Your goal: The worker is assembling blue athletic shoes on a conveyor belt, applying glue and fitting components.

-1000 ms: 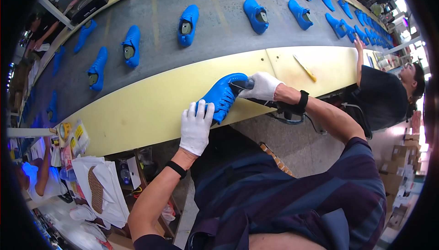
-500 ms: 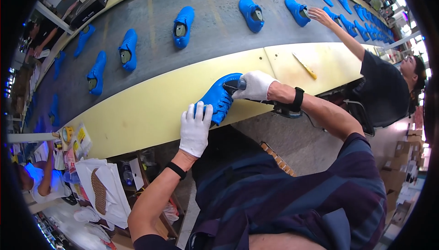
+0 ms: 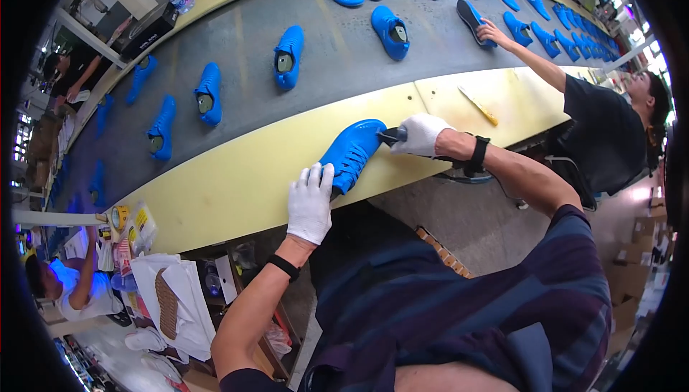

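Observation:
A blue lace-up sneaker [image 3: 352,152] rests on the pale yellow bench top [image 3: 237,184], toe pointing away to the right. My left hand [image 3: 310,204], in a white glove, is closed around its heel end and steadies it. In my gloved right hand [image 3: 422,135] is a dark hand tool [image 3: 392,135], its tip against or very close to the side of the toe. The fingers hide most of the tool, so its kind cannot be made out.
Beyond the bench runs a grey conveyor belt [image 3: 237,48] carrying several blue sneakers [image 3: 288,58]. A yellow-handled knife [image 3: 478,105] lies on the bench at right. At the right, a co-worker's hand [image 3: 494,35] holds a sneaker [image 3: 470,17] with its dark sole showing. Rolls of tape [image 3: 119,216] stand left.
My right hand has drawn back slightly to the right with the tool, baring more of the sneaker's toe. The co-worker has picked up and turned a sneaker. The view has shifted a little.

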`<state>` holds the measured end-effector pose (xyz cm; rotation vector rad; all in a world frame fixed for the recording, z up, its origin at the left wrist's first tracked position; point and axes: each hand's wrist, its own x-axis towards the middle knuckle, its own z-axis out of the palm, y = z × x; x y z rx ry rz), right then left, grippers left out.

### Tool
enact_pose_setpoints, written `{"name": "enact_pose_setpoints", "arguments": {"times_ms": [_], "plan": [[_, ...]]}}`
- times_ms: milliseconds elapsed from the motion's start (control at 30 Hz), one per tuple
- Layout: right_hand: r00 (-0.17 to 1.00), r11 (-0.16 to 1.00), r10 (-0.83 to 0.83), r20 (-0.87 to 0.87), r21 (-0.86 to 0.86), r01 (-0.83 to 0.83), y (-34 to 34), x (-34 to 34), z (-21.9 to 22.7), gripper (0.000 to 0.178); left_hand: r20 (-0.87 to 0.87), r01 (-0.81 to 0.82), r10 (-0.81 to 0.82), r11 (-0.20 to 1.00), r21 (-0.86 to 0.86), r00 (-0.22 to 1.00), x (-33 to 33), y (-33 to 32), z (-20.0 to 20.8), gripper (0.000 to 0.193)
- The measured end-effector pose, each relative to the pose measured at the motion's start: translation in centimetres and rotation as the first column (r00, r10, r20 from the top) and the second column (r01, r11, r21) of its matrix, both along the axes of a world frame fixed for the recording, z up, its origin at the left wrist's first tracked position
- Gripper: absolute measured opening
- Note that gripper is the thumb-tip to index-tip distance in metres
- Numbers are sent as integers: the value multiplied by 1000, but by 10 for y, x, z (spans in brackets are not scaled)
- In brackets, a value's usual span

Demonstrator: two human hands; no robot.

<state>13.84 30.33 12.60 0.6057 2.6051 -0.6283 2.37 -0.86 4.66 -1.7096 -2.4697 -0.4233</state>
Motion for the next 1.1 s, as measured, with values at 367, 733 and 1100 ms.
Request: {"name": "enact_pose_setpoints", "arguments": {"times_ms": [367, 733, 1100], "plan": [[873, 934, -333, -355, 4, 358, 144, 12, -79, 49, 531, -151, 127, 989, 2, 838, -10, 28, -2, 78], [842, 886, 456, -288, 239, -398, -122, -65, -10, 30, 629, -266, 192, 964, 23, 754, -20, 27, -9, 41], [826, 820, 555, -98, 230, -524, -126, -89, -4, 31, 559, -272, 209, 962, 30, 802, -12, 16, -12, 45]]}}
